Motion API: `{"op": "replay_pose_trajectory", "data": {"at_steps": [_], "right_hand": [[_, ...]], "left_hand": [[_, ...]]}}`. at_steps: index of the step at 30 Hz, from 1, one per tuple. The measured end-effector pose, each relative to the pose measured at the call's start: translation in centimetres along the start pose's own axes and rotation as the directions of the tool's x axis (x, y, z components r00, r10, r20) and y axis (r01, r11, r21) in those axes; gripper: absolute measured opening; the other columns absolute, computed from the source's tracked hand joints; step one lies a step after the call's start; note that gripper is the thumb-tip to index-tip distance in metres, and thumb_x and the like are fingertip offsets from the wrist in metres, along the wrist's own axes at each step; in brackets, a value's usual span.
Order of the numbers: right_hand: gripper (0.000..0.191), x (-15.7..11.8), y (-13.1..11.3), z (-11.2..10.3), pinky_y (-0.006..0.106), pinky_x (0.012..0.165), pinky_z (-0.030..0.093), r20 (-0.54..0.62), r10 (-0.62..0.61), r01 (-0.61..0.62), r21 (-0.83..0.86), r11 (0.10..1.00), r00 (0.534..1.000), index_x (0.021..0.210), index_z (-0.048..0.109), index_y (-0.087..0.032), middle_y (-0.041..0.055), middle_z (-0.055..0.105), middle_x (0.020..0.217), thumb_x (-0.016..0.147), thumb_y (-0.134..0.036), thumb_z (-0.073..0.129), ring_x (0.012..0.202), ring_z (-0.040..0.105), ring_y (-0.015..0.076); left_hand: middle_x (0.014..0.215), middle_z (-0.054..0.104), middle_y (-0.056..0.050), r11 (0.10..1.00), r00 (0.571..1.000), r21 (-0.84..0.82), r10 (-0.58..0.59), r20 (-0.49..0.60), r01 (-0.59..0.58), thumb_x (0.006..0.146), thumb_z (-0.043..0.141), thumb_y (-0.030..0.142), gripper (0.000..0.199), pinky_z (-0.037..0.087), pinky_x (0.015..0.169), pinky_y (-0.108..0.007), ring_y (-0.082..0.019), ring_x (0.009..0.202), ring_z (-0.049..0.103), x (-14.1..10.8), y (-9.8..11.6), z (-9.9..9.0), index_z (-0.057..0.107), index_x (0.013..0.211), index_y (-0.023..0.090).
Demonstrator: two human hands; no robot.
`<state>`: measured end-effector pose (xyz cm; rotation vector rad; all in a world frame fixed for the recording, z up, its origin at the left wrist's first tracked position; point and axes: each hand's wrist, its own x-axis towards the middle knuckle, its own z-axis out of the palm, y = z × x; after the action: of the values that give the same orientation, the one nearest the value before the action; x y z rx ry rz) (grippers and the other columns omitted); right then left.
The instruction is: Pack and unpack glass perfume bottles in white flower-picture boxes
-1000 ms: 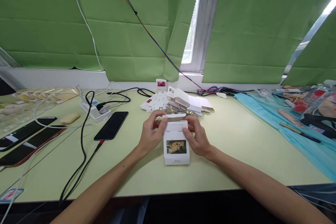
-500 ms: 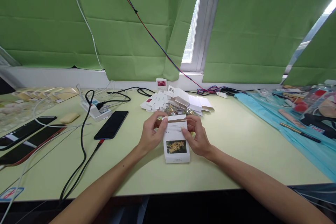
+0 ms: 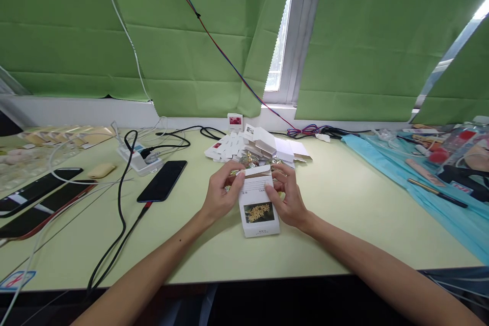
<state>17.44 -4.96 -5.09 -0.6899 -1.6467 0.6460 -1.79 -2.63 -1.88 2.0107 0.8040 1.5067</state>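
Observation:
Between my two hands is a small white cardboard box [image 3: 261, 226] with a picture of yellow flowers on its face. Its far end has a raised flap and a gap showing brown inside. My left hand [image 3: 225, 188] grips the box's left edge near that end, thumb on top. On the other edge, my right hand [image 3: 286, 196] holds it with the thumb pressed on the printed face and the fingers curled behind. Just beyond lies a heap of white flattened boxes [image 3: 263, 141], with shiny gold-and-clear packets [image 3: 250, 159] at its near side, partly hidden by my hands.
To my left are a black phone [image 3: 162, 181] on a cable, a white power strip [image 3: 139, 159] and two more dark phones [image 3: 42, 204]. A blue sheet [image 3: 385, 173] with a pen [image 3: 435, 192] and clutter covers the right. A small box [image 3: 235, 121] stands against the sill.
The near end of the box has swung slightly to the right, so it sits at more of a tilt. Both hands keep their hold in nearly the same place.

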Motion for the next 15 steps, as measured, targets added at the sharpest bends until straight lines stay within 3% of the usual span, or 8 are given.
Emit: {"op": "replay_pose_trajectory", "data": {"at_steps": [15], "right_hand": [[0.05,-0.06,0.08,-0.14,0.027,0.055,0.057,-0.003,-0.004,0.004,-0.029,1.0,1.0,0.145,0.028,-0.028,0.0059,0.066,0.104,0.103,-0.04,0.052,0.061,0.062,0.0117]], "left_hand": [[0.093,0.062,-0.005,0.999,0.998,0.012,0.05,0.038,-0.051,0.099,0.055,0.038,0.022,0.042,0.047,-0.019,-0.012,0.068,0.055,0.02,-0.39,-0.27,0.065,0.098,0.019]]}}
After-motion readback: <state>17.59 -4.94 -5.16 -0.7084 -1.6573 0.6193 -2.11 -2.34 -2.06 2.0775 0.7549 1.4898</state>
